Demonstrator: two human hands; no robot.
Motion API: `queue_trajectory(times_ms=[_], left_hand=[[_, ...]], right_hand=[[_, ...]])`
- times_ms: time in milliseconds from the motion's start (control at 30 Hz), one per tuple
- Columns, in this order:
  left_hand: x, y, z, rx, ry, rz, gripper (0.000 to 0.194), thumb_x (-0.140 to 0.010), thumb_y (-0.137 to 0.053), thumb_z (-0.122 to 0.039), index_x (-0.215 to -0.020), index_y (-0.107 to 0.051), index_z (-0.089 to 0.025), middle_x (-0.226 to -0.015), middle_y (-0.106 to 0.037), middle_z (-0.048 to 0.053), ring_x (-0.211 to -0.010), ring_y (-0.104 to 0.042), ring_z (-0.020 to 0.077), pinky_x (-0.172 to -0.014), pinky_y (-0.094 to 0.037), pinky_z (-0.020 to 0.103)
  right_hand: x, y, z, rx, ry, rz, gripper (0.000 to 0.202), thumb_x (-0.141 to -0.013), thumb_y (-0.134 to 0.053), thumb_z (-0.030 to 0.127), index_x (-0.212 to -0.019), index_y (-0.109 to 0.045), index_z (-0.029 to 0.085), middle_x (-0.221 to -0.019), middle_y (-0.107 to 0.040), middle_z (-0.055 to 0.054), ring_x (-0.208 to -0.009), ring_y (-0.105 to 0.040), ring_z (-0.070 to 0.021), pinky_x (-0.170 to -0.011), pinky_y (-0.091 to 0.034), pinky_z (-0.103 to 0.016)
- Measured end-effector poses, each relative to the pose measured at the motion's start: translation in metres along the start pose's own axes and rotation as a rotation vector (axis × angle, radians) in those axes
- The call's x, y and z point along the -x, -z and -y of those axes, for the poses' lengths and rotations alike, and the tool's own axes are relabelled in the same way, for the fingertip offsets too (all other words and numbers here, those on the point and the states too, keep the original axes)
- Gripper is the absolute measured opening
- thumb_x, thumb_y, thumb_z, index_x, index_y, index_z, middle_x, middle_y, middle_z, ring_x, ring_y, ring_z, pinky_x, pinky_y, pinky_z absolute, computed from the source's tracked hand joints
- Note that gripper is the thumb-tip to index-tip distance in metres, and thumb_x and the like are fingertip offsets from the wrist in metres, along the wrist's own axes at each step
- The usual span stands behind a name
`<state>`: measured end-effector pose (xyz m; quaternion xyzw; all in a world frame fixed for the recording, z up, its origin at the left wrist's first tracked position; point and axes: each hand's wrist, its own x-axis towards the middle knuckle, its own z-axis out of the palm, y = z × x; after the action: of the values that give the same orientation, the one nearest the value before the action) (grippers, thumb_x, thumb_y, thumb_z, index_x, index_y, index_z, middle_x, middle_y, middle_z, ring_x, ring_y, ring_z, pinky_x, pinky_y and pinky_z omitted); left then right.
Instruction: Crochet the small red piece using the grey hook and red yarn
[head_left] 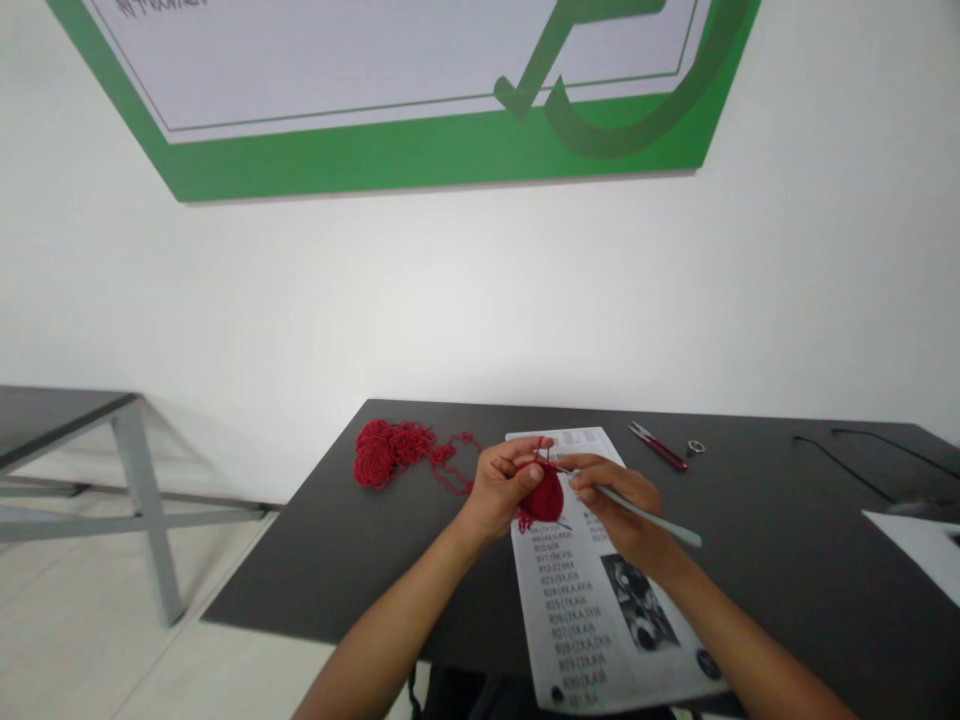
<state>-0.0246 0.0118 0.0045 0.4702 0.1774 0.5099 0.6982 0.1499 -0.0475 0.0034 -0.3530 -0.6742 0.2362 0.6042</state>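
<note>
My left hand [501,482] pinches a small round piece of red crochet work [546,497], with its index finger raised and a strand of red yarn running over it. In my right hand [619,505] is a crochet hook [660,522] with a pale grey handle, gripped like a pen. The hook's tip meets the top edge of the crochet piece, near the left fingertips. A loose strand trails from the left hand to a tangled ball of red yarn [375,455] on the table's left part. Beneath both hands lies a printed pattern sheet [555,600].
On the dark table [337,570], red-handled thread snips [660,447] and a small metal ring-like item [696,447] lie beyond the right hand. Eyeglasses [892,490] and another white paper [919,545] are at the right. A second table [67,410] stands left; a green-framed board [435,155] hangs on the wall.
</note>
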Motion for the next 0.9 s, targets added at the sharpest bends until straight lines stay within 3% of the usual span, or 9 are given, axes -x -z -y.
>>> queue_trajectory(times_ms=[267, 400, 500, 633, 767, 900], left_hand=[[0.002, -0.004, -0.008, 0.074, 0.050, -0.010, 0.054, -0.057, -0.097, -0.043, -0.099, -0.077, -0.015, -0.083, -0.080, 0.008, -0.068, -0.073, 0.0170, -0.065, -0.059, 0.027], [0.002, -0.003, -0.007, 0.197, 0.108, 0.017, 0.046, -0.061, -0.096, -0.039, -0.095, -0.076, -0.016, -0.072, -0.077, 0.003, -0.058, -0.070, 0.0122, -0.056, -0.055, 0.020], [0.002, -0.001, -0.003, 0.287, 0.153, 0.068, 0.043, -0.063, -0.095, -0.038, -0.094, -0.075, -0.017, -0.062, -0.072, 0.000, -0.050, -0.066, 0.0114, -0.047, -0.051, 0.017], [0.002, 0.001, 0.006, 0.333, 0.193, 0.089, 0.043, -0.063, -0.095, -0.040, -0.094, -0.075, -0.017, -0.065, -0.074, 0.002, -0.049, -0.067, 0.0106, -0.045, -0.049, 0.015], [0.002, -0.002, 0.010, 0.119, 0.106, 0.024, 0.047, -0.063, -0.093, -0.046, -0.096, -0.077, -0.017, -0.077, -0.080, 0.006, -0.066, -0.075, 0.0166, -0.063, -0.059, 0.023], [0.002, -0.004, 0.006, -0.439, -0.178, -0.063, 0.040, -0.070, -0.087, -0.046, -0.097, -0.080, -0.017, -0.091, -0.082, 0.010, -0.081, -0.077, 0.0239, -0.078, -0.062, 0.036]], right_hand=[[0.004, 0.001, -0.003, -0.135, -0.118, 0.001, 0.014, -0.093, -0.068, 0.041, -0.091, -0.076, 0.030, -0.117, -0.079, -0.005, -0.109, -0.074, -0.0287, -0.097, -0.057, -0.044], [0.007, 0.001, -0.008, -0.217, -0.152, 0.033, 0.013, -0.093, -0.069, 0.041, -0.092, -0.075, 0.029, -0.119, -0.079, -0.007, -0.115, -0.072, -0.0301, -0.102, -0.053, -0.047], [0.007, -0.006, -0.008, -0.375, -0.231, 0.005, 0.018, -0.089, -0.072, 0.046, -0.087, -0.074, 0.028, -0.116, -0.080, -0.008, -0.111, -0.073, -0.0311, -0.101, -0.054, -0.050], [0.003, -0.019, -0.005, -0.697, -0.383, -0.085, 0.023, -0.086, -0.074, 0.050, -0.081, -0.071, 0.028, -0.102, -0.082, -0.005, -0.100, -0.077, -0.0293, -0.097, -0.057, -0.051], [-0.001, -0.026, -0.009, -0.886, -0.489, -0.142, 0.021, -0.081, -0.079, 0.049, -0.078, -0.073, 0.030, -0.092, -0.082, 0.000, -0.090, -0.077, -0.0253, -0.093, -0.060, -0.046], [-0.001, -0.024, -0.019, -0.733, -0.421, -0.255, 0.021, -0.078, -0.082, 0.049, -0.078, -0.076, 0.029, -0.089, -0.078, 0.000, -0.088, -0.073, -0.0225, -0.085, -0.060, -0.038]])
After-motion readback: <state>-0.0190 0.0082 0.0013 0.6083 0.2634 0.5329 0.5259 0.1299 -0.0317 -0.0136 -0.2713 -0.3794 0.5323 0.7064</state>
